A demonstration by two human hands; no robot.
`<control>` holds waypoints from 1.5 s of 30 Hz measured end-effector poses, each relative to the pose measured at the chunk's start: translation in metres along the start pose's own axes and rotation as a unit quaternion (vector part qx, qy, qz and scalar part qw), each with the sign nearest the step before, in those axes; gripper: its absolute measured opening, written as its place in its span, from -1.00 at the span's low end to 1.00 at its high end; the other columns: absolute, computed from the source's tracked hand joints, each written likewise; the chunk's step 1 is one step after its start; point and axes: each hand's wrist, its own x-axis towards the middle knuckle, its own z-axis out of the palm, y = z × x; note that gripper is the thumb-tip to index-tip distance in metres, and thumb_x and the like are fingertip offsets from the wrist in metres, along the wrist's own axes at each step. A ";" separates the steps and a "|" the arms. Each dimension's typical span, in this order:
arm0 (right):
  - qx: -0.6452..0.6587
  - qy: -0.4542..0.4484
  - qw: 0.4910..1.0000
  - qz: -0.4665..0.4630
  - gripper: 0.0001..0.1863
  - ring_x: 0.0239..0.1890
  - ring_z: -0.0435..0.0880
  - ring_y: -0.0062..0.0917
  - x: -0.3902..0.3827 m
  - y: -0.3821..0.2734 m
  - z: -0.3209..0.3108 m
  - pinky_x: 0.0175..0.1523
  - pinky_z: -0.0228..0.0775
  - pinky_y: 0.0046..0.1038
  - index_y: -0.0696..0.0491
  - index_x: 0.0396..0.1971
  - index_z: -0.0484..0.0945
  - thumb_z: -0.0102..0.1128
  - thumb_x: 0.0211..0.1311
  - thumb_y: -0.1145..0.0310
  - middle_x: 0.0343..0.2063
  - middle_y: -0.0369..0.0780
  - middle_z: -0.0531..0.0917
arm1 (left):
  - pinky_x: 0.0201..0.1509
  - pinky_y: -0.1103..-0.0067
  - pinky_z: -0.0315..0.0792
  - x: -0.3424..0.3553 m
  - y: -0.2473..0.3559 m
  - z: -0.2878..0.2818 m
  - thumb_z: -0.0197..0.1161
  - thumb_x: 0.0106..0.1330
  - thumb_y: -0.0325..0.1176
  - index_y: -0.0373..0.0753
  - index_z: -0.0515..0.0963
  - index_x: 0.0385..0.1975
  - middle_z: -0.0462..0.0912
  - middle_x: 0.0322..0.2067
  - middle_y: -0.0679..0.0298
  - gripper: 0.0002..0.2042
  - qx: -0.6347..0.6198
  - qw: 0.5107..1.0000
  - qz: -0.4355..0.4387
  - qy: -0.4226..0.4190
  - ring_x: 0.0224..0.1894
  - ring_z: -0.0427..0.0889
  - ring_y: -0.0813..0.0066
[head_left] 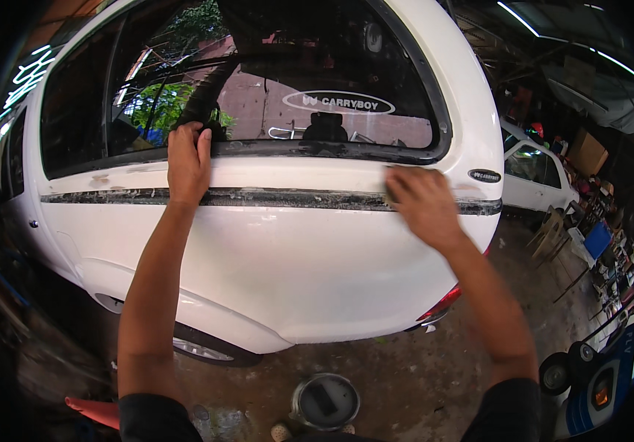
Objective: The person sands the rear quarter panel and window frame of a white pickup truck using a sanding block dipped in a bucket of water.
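Note:
Before me is the side of a white vehicle (295,272) with a white canopy (287,171) and a dark, reflecting side window (258,44). A black strip (295,197) with a worn, flaking surface runs along the seam below the canopy. My left hand (189,166) rests against the window's lower edge, fingers laid up over the dark frame and thumb beside them. My right hand (426,205), smeared by motion, bends its fingers onto the canopy just above the strip's right part. Something dark shows under those fingertips, too blurred to name.
A round container (297,404) with liquid and a dark rectangular piece stands on the floor by my feet. A red object (94,411) lies at lower left. At right are a white car (531,169), a chair (548,227), clutter and a blue vehicle (601,394).

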 end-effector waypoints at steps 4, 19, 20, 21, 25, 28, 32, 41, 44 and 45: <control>-0.005 -0.032 0.999 0.013 -0.57 0.12 0.45 -0.41 -0.018 0.020 -0.017 0.20 0.27 -0.27 0.07 -0.02 0.57 0.31 0.11 0.25 0.09 -0.29 0.51 | -0.08 0.28 0.35 0.004 0.013 0.005 0.11 0.46 -0.26 -0.33 0.47 -0.12 0.51 -0.33 0.07 -0.76 0.013 1.000 -0.010 0.002 -0.19 0.44 0.10; 0.003 -0.018 1.000 0.012 -0.67 0.02 0.48 -0.46 0.010 -0.013 -0.005 0.15 0.29 -0.25 0.10 -0.03 0.57 0.15 0.24 0.29 0.06 -0.29 0.53 | 0.00 0.31 0.32 0.006 0.004 -0.012 0.25 0.35 -0.19 -0.35 0.44 -0.02 0.49 -0.21 0.08 -0.62 0.029 0.997 0.017 -0.069 -0.13 0.41 0.13; -0.034 -0.046 0.998 0.019 -0.65 0.03 0.49 -0.46 -0.008 0.003 -0.014 0.14 0.29 -0.25 0.09 -0.01 0.56 0.16 0.25 0.28 0.07 -0.29 0.53 | 0.04 0.30 0.31 0.004 0.009 -0.011 0.29 0.32 -0.16 -0.34 0.43 0.02 0.48 -0.16 0.07 -0.57 0.023 0.996 0.016 -0.085 -0.09 0.41 0.11; -0.038 -0.048 0.997 0.045 -0.63 0.03 0.49 -0.45 -0.021 0.011 -0.026 0.14 0.29 -0.26 0.09 0.02 0.55 0.17 0.25 0.28 0.07 -0.29 0.53 | 0.07 0.30 0.31 0.001 0.014 -0.010 0.33 0.28 -0.12 -0.33 0.42 0.05 0.47 -0.11 0.07 -0.51 0.020 0.995 0.016 -0.101 -0.06 0.40 0.10; 0.046 -0.056 0.987 0.143 -0.53 0.05 0.50 -0.38 -0.077 -0.019 -0.070 0.10 0.31 -0.26 0.07 0.10 0.53 0.26 0.18 0.26 0.04 -0.24 0.57 | 0.36 0.22 0.12 0.008 0.029 -0.021 0.47 0.09 0.01 -0.28 0.27 0.25 0.32 0.21 0.02 -0.20 0.055 0.987 0.112 -0.106 0.24 0.25 -0.03; 0.202 -0.120 0.950 0.204 -0.52 0.02 0.56 -0.18 -0.187 -0.081 -0.073 0.05 0.42 -0.16 0.10 0.16 0.48 0.24 0.25 0.30 0.09 -0.06 0.52 | 0.45 0.12 0.05 0.020 0.070 -0.015 0.56 -0.09 0.08 -0.21 0.19 0.36 0.09 0.39 -0.01 0.01 0.072 0.975 0.130 -0.167 0.42 0.03 -0.11; 0.372 -0.467 0.643 0.480 -0.59 0.23 0.44 -0.07 -0.374 -0.182 -0.071 0.27 0.31 -0.18 0.04 0.20 0.46 0.01 0.41 0.27 0.18 -0.01 0.50 | 0.48 0.09 0.00 0.028 0.106 0.010 0.59 -0.20 0.15 -0.17 0.20 0.36 -0.07 0.46 -0.01 0.08 0.070 0.966 0.124 -0.215 0.49 -0.16 -0.13; 0.255 -0.598 0.296 0.700 -0.41 0.07 0.57 -0.19 -0.726 -0.376 -0.158 0.22 0.36 -0.24 -0.01 0.35 0.27 0.13 0.32 0.32 0.13 0.03 0.50 | 0.49 0.04 -0.05 0.030 0.200 0.067 0.62 -0.28 0.16 -0.14 0.10 0.43 -0.15 0.47 -0.03 0.20 0.050 0.956 0.156 -0.243 0.51 -0.27 -0.17; 0.280 -0.573 0.316 0.703 -0.41 0.10 0.56 -0.20 -0.731 -0.380 -0.146 0.23 0.36 -0.24 0.01 0.34 0.27 0.14 0.32 0.33 0.13 0.02 0.50 | 0.50 0.04 -0.07 0.032 0.238 0.094 0.62 -0.29 0.17 -0.12 0.06 0.45 -0.18 0.48 -0.02 0.23 0.021 0.952 0.162 -0.260 0.51 -0.29 -0.16; 0.293 -0.558 0.338 0.698 -0.41 0.12 0.55 -0.20 -0.731 -0.381 -0.135 0.23 0.36 -0.24 0.01 0.34 0.26 0.15 0.31 0.34 0.13 0.02 0.49 | 0.50 0.05 -0.08 0.034 0.250 0.102 0.62 -0.30 0.17 -0.11 0.06 0.45 -0.18 0.48 -0.02 0.24 0.012 0.950 0.161 -0.267 0.51 -0.29 -0.15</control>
